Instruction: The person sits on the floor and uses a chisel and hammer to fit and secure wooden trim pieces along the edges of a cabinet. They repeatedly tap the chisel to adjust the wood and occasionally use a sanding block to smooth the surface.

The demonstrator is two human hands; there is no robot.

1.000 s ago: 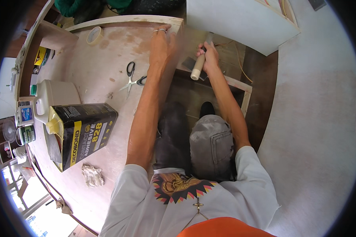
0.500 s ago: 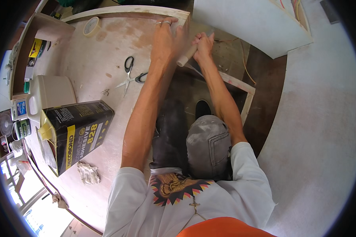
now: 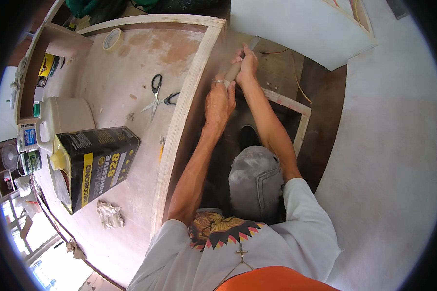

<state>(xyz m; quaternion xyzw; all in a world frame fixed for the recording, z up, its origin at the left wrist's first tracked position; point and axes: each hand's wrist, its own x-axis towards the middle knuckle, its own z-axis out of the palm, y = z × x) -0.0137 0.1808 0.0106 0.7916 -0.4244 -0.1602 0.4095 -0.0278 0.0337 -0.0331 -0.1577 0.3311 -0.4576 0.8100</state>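
Across the left and centre of the frame, the wood-rimmed panel (image 3: 186, 102) has a bare pale edge; work seems underway, how much remains unclear. At upper centre, the left hand (image 3: 219, 103) and right hand (image 3: 248, 64) curl their fingers around a beige-handled tool (image 3: 233, 72).

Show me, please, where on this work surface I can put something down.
Bare: between the tape roll and scissors; also between the rag and wooden edge. Crowded: left side, with black can and white jug; beyond the edge, left hand and right hand hold a cylinder.
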